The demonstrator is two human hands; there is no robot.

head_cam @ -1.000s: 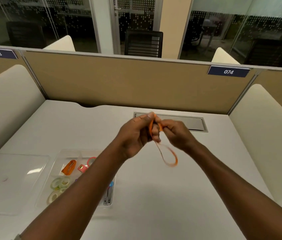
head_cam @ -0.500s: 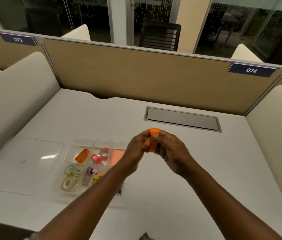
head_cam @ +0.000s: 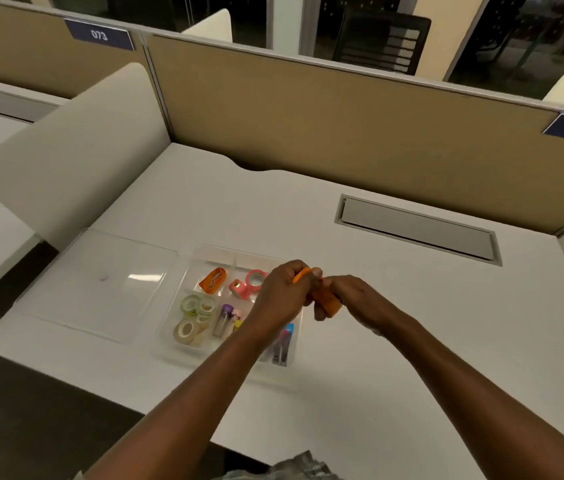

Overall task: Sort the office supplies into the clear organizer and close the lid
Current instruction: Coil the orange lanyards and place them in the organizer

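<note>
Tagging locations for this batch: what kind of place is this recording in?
Most likely an open-plan office or study hall: tan desk partitions with a numbered seat plate, 073, a cable hatch in the white desk, and glass-walled rooms behind.

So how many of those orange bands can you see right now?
2. One folded orange rubber band lies in the clear plastic organizer's far-left compartment; another orange band is pinched between the left hand and right hand. The arms may hide more.
</note>
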